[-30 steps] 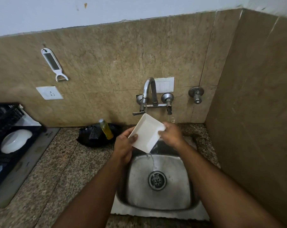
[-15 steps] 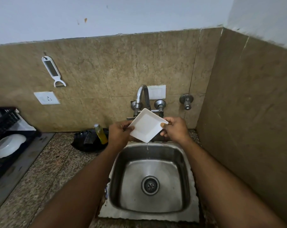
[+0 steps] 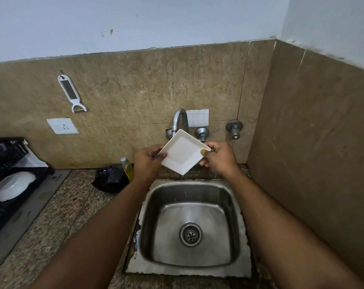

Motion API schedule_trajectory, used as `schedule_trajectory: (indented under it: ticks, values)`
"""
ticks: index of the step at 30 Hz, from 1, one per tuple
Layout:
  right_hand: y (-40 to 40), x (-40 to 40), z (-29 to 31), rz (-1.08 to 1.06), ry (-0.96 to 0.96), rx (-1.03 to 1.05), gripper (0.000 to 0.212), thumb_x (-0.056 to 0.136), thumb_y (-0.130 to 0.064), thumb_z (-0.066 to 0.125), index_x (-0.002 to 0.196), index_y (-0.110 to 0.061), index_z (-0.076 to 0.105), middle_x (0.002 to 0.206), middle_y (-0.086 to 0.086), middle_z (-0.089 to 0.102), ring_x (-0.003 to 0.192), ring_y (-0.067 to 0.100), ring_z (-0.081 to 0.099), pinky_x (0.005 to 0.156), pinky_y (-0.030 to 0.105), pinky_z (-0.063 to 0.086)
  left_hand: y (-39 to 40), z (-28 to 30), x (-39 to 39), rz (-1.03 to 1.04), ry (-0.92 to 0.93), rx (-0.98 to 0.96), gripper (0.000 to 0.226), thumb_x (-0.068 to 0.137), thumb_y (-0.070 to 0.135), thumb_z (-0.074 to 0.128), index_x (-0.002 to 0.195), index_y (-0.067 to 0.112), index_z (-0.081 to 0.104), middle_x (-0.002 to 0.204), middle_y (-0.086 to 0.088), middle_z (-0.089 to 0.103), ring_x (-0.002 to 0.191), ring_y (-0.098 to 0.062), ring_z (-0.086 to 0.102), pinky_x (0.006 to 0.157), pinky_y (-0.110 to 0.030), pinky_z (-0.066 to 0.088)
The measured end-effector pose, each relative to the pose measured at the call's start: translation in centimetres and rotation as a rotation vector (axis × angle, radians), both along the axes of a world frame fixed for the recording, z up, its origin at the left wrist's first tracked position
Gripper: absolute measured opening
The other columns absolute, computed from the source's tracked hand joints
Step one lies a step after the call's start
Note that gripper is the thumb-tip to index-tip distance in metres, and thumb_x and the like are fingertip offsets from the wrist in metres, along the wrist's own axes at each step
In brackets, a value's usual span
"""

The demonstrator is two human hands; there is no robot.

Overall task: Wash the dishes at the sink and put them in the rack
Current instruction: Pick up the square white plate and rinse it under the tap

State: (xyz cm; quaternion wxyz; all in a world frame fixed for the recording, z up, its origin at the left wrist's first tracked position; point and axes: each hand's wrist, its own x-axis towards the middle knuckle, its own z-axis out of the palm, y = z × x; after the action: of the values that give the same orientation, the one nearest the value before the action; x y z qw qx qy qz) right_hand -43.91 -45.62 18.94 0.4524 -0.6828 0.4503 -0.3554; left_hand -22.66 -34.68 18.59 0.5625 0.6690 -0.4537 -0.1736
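Right now the small white square dish (image 3: pixel 184 152) is held up over the far edge of the sink (image 3: pixel 190 268), tilted so that one corner points down, just in front of the tap (image 3: pixel 179 119). The left hand (image 3: pixel 148 161) pinches its left corner, thumb on the face and fingers curled behind; the right hand (image 3: pixel 217 158) pinches the right corner the same way. No running water can be made out.

It looks stiff, light and breakable, probably ceramic or melamine, and likely wet and slick, so a hold on the raised rim at opposite corners, as here, seems safest. One hand alone would need a firm pinch across an edge for the carry.

Below, the steel basin has nothing in it but its drain (image 3: pixel 190 234). On the speckled counter to the left lie a dark cloth or bag (image 3: pixel 109 180) and a bottle of yellow liquid (image 3: pixel 128 168). Far left stands the black rack (image 3: pixel 10 155), with a round white plate (image 3: pixel 14 185) already in it, well apart from the dish.
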Motion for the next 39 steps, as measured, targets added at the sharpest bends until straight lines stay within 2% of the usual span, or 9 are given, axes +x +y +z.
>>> schedule_trajectory:
  ticks: [9,13,17,23,30,35,37,39]
  values:
    - [1.6,-1.2,1.5,-0.031,-0.007,-0.046,0.020,0.096,-0.008,0.068,0.111,-0.017,0.077,0.080,0.001,0.078,0.064,0.023,0.076,0.065,0.044,0.066,0.3,0.5,-0.6,0.004,0.025,-0.013,0.026,0.093,0.003,0.070,0.115,0.011,0.078,0.101,-0.001,0.080,0.091,-0.020,0.077,0.080,-0.048,0.064]
    - [1.8,-1.5,1.9,-0.033,-0.013,-0.047,0.020,0.096,-0.008,0.068,0.112,-0.016,0.077,0.083,0.001,0.079,0.065,0.024,0.076,0.065,0.042,0.066,0.5,0.6,-0.9,0.004,0.030,-0.009,0.025,0.093,0.003,0.070,0.115,0.013,0.078,0.100,-0.001,0.080,0.091,-0.021,0.077,0.080,-0.052,0.064]
    - [2.2,-1.7,2.5,-0.032,-0.014,-0.057,0.020,0.096,-0.008,0.067,0.113,-0.015,0.076,0.085,0.000,0.078,0.066,0.024,0.076,0.064,0.039,0.066,0.8,1.2,-1.4,0.032,0.015,-0.014,0.024,0.093,0.005,0.070,0.116,0.012,0.077,0.100,0.001,0.079,0.090,-0.017,0.076,0.081,-0.046,0.064]
    - [2.3,-1.7,2.7,-0.014,-0.038,-0.065,0.018,0.095,-0.006,0.068,0.102,-0.019,0.078,0.082,0.000,0.078,0.064,0.025,0.076,0.067,0.047,0.066,1.3,1.4,-1.1,0.023,-0.013,-0.040,0.024,0.092,0.006,0.071,0.113,0.015,0.078,0.100,0.004,0.080,0.090,-0.016,0.076,0.079,-0.039,0.064]
    - [2.3,-1.4,2.0,0.002,-0.027,-0.055,0.019,0.095,-0.006,0.068,0.105,-0.018,0.078,0.080,-0.001,0.078,0.064,0.024,0.076,0.063,0.038,0.065,1.6,0.9,-0.8,0.028,-0.020,-0.018,0.024,0.093,0.006,0.071,0.114,0.014,0.079,0.100,0.003,0.080,0.089,-0.015,0.077,0.076,-0.031,0.063]
    - [2.2,-1.2,-1.2,0.055,0.149,0.063,0.016,0.093,-0.005,0.066,0.093,-0.015,0.078,0.075,0.004,0.077,0.061,0.024,0.076,0.065,0.047,0.065,2.5,-2.5,-0.6,0.027,-0.002,0.112,0.023,0.087,0.006,0.074,0.104,0.020,0.081,0.090,0.005,0.080,0.081,-0.018,0.077,0.077,-0.036,0.063]
    - [2.2,-1.1,-1.9,0.130,0.251,0.028,0.012,0.089,-0.006,0.069,0.087,-0.013,0.079,0.072,0.002,0.076,0.061,0.020,0.074,0.066,0.045,0.065,3.2,-3.5,-0.1,0.023,0.000,0.142,0.023,0.086,0.007,0.075,0.096,0.025,0.082,0.086,0.005,0.080,0.074,-0.016,0.076,0.073,-0.035,0.062]
    - [2.2,-0.5,-1.5,0.213,0.271,0.009,0.008,0.088,-0.012,0.074,0.092,-0.015,0.080,0.079,0.001,0.077,0.070,0.019,0.075,0.066,0.042,0.065,4.0,-3.4,0.5,0.002,0.053,0.152,0.030,0.087,-0.002,0.073,0.092,0.027,0.080,0.084,0.003,0.080,0.071,-0.016,0.074,0.071,-0.033,0.059]
